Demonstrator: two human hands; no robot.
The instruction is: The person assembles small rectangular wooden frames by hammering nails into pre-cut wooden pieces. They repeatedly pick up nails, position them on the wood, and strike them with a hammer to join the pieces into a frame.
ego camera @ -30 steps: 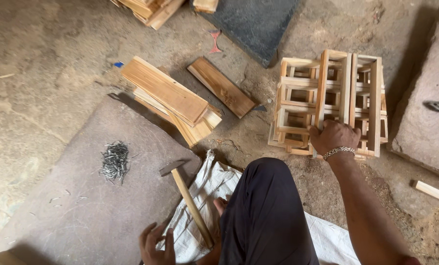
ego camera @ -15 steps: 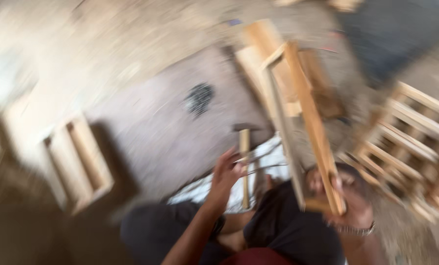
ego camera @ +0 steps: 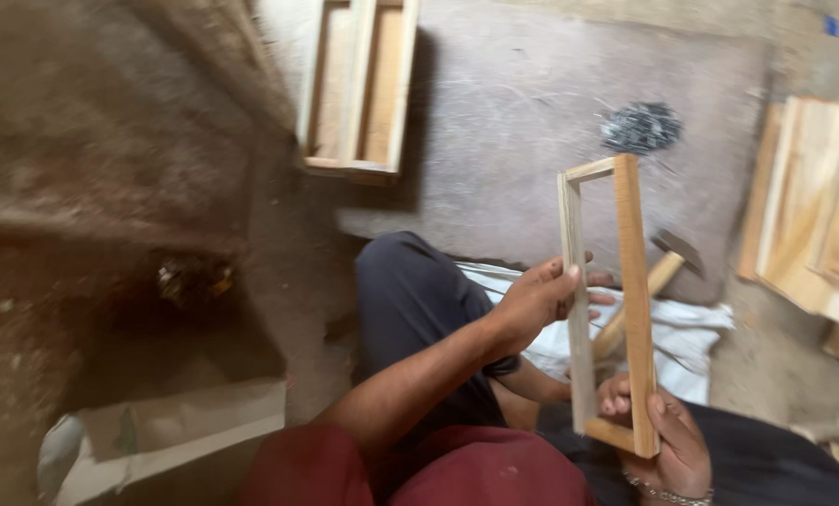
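Left hand (ego camera: 532, 300) grasps the pale left rail of one narrow rectangular wooden frame (ego camera: 630, 309), held upright over the lap. Right hand (ego camera: 668, 440) clenched on its bottom corner. One hammer (ego camera: 658, 272) partly hidden behind it. One nail pile (ego camera: 639, 126), blurred. Planks (ego camera: 813, 215) cut off right.

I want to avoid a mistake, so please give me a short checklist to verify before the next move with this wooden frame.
1. Left hand grips one long rail of the wooden frame: ok.
2. Right hand holds the frame's bottom corner: ok.
3. Frame clear of the floor, held upright over the lap: ok.
4. Hammer close by, on the white sack behind the frame: ok.
5. Pile of nails on the grey board, apart from both hands: ok.
6. Frame joints tight: cannot tell, picture is blurred.
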